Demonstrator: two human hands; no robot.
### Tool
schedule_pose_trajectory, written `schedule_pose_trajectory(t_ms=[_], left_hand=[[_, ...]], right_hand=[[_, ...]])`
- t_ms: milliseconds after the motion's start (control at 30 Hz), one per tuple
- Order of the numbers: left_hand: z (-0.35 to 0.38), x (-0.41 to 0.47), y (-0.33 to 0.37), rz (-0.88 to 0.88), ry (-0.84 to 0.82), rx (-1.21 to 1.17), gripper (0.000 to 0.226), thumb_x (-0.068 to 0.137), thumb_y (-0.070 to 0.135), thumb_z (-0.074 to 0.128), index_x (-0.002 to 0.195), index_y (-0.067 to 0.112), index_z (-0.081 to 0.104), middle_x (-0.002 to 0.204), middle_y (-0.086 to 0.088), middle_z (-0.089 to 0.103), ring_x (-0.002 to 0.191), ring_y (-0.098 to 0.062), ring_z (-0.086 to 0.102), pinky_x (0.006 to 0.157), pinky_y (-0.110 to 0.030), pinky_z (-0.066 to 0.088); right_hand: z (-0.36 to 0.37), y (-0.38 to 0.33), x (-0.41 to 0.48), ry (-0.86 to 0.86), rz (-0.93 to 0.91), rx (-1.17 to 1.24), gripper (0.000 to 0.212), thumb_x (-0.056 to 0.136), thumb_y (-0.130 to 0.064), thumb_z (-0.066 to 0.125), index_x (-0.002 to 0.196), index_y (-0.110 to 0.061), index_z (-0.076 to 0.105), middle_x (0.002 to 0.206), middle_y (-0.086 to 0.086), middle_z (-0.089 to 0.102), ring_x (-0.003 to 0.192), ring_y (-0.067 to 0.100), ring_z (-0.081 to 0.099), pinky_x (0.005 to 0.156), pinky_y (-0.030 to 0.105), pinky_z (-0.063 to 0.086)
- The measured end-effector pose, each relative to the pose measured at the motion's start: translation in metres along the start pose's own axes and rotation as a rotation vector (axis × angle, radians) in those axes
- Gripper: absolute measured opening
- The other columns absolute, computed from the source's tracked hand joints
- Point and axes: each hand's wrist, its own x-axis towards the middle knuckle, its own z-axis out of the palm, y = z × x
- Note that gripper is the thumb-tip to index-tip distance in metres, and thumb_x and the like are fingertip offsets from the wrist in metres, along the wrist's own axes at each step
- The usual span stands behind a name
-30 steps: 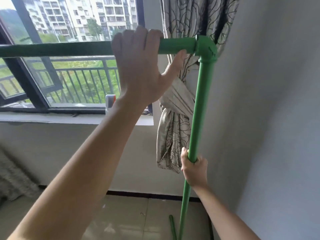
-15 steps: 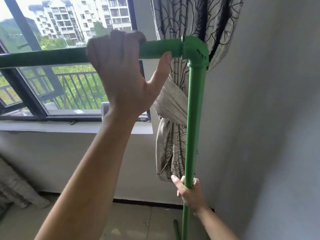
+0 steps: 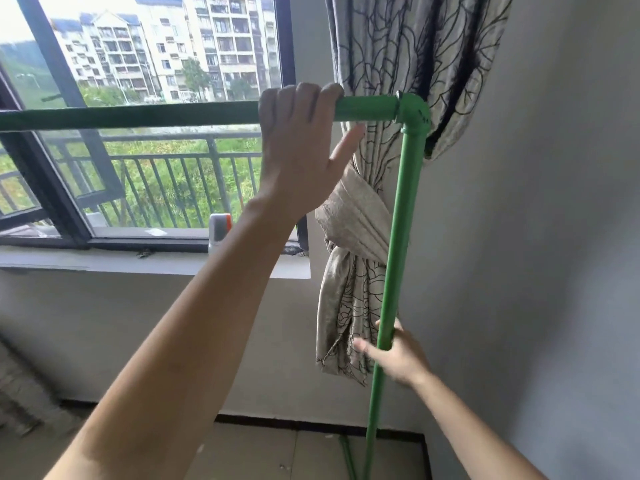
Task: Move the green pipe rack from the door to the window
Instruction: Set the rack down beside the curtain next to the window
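The green pipe rack [image 3: 402, 216] stands in front of the window [image 3: 166, 64], in the corner by the right wall. Its top bar [image 3: 138, 115] runs level across the window and joins the upright post at an elbow fitting [image 3: 412, 110]. My left hand [image 3: 298, 150] hooks its fingers over the top bar just left of the elbow, thumb sticking out underneath. My right hand [image 3: 403, 358] holds the post low down, fingers behind the pipe and thumb spread to the left. A green foot pipe [image 3: 347, 453] lies on the floor.
A patterned curtain [image 3: 398, 50], tied in the middle, hangs right behind the post. A grey wall [image 3: 540, 237] is close on the right. A small white and orange container [image 3: 219, 227] stands on the window sill [image 3: 138, 265]. Tiled floor lies below.
The view has shifted, so the rack's corner sits farther right and lower in view. My right hand has loosened on the post, with the thumb now spread out. My left hand keeps its hold.
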Motion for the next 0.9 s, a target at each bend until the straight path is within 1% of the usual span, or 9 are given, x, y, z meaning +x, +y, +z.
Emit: schedule_pose_trajectory(t_ms=[67,167,300,433,633,700,767,833,900], left_hand=[[0.002,0.001,0.000,0.002,0.003,0.023,0.045,0.100,0.048,0.038,0.122,0.012,0.055,0.108,-0.010,0.059,0.100,-0.030,0.052,0.096,-0.038,0.024],[0.006,0.003,0.004,-0.021,-0.015,0.051,0.047,0.101,0.047,0.036,0.125,0.011,0.054,0.111,-0.010,0.059,0.103,-0.031,0.052,0.102,-0.041,0.027],[0.008,0.001,0.018,-0.124,0.038,-0.050,0.049,0.092,0.039,0.052,0.129,0.007,0.055,0.127,-0.020,0.055,0.124,-0.037,0.047,0.111,-0.056,0.030],[0.013,-0.023,0.050,-0.123,0.178,-0.276,0.046,0.087,0.030,0.062,0.122,0.000,0.060,0.128,-0.024,0.054,0.123,-0.033,0.046,0.106,-0.050,0.037],[0.037,-0.042,0.080,-0.411,-0.221,-0.729,0.075,0.091,0.053,0.053,0.143,0.009,0.020,0.110,-0.003,0.060,0.095,-0.016,0.060,0.082,-0.046,0.056],[0.037,-0.029,0.094,-0.483,-0.234,-0.899,0.051,0.096,0.040,0.055,0.131,0.010,0.034,0.079,0.011,0.059,0.063,0.002,0.057,0.060,-0.026,0.054],[0.031,-0.012,0.109,-0.651,-0.205,-1.080,0.018,0.099,0.032,0.056,0.096,0.014,0.051,0.058,0.011,0.050,0.042,0.001,0.045,0.046,-0.019,0.040],[0.027,-0.004,0.116,-0.745,-0.160,-1.154,0.035,0.098,0.038,0.056,0.069,0.020,0.045,0.051,0.011,0.044,0.040,-0.004,0.037,0.045,-0.023,0.032],[0.026,-0.003,0.116,-0.789,-0.184,-1.322,0.045,0.098,0.050,0.050,0.067,0.018,0.045,0.053,0.003,0.042,0.041,-0.011,0.034,0.043,-0.026,0.029]], right_hand=[[0.000,0.012,-0.005,-0.052,-0.060,-0.103,0.058,0.080,-0.048,0.071,0.124,-0.020,0.045,0.110,-0.001,0.060,0.102,0.020,0.060,0.090,0.033,0.050],[-0.003,0.017,-0.003,-0.001,-0.059,-0.117,0.034,0.092,-0.028,0.063,0.119,-0.015,0.048,0.111,0.010,0.069,0.100,0.030,0.066,0.086,0.036,0.054],[-0.010,0.010,0.001,0.003,-0.078,-0.148,0.032,0.092,-0.026,0.064,0.118,-0.013,0.052,0.105,0.011,0.072,0.095,0.030,0.069,0.080,0.031,0.052],[-0.013,0.007,0.009,0.017,-0.044,-0.160,0.034,0.092,-0.029,0.063,0.119,-0.013,0.049,0.104,0.012,0.072,0.093,0.030,0.069,0.078,0.033,0.053],[-0.004,0.005,0.000,-0.025,-0.110,-0.189,0.029,0.090,-0.031,0.065,0.112,-0.017,0.052,0.096,0.008,0.072,0.085,0.026,0.071,0.078,0.037,0.059],[-0.003,0.007,-0.005,-0.045,-0.143,-0.179,0.030,0.088,-0.031,0.069,0.109,-0.017,0.053,0.094,0.006,0.073,0.085,0.024,0.071,0.077,0.034,0.058],[-0.004,0.007,-0.002,-0.069,-0.138,-0.178,0.030,0.084,-0.031,0.073,0.104,-0.018,0.056,0.094,0.003,0.073,0.086,0.022,0.070,0.078,0.031,0.057],[-0.009,0.007,0.004,-0.097,-0.107,-0.178,0.028,0.079,-0.030,0.076,0.099,-0.018,0.060,0.094,0.001,0.073,0.086,0.018,0.069,0.079,0.027,0.055],[-0.010,0.007,0.008,-0.126,-0.102,-0.183,0.029,0.077,-0.030,0.079,0.097,-0.017,0.063,0.094,0.000,0.073,0.087,0.017,0.068,0.080,0.025,0.054]])
